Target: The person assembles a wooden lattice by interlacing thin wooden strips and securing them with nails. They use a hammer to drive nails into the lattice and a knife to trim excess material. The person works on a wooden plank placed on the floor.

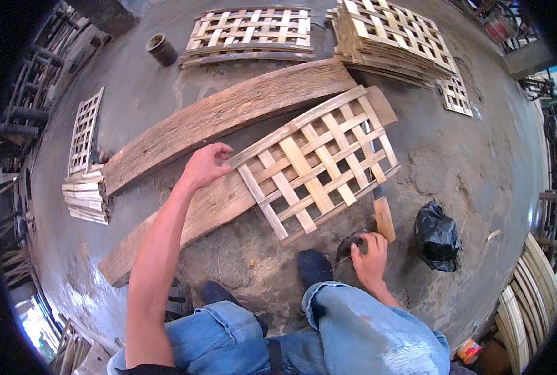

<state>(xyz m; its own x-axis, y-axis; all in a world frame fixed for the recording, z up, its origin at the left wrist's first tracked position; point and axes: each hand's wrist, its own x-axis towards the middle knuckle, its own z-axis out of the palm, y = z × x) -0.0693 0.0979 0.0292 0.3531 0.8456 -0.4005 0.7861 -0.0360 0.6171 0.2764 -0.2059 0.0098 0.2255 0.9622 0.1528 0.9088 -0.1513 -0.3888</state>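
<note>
A woven lattice panel (319,164) of pale wooden slats lies slantwise across a thick plank (212,209) in front of me. My left hand (208,165) is at the panel's left corner, fingers curled, a gap between them and the thumb, which is close to or touching the rail's end. Near my right foot, my right hand (371,259) has its fingers bent together at the edge of a small dark container (348,245); what they pinch, if anything, is hidden. Just beyond it lies a wooden-handled tool (383,220), its metal part running under the panel.
Another thick beam (228,119) lies behind. Farther off are a finished-looking panel (250,32), a panel stack (394,39), and a brown cylinder (161,49). Slats (86,195) are piled at left. A black plastic bag (436,236) and curved strips (531,281) lie at right.
</note>
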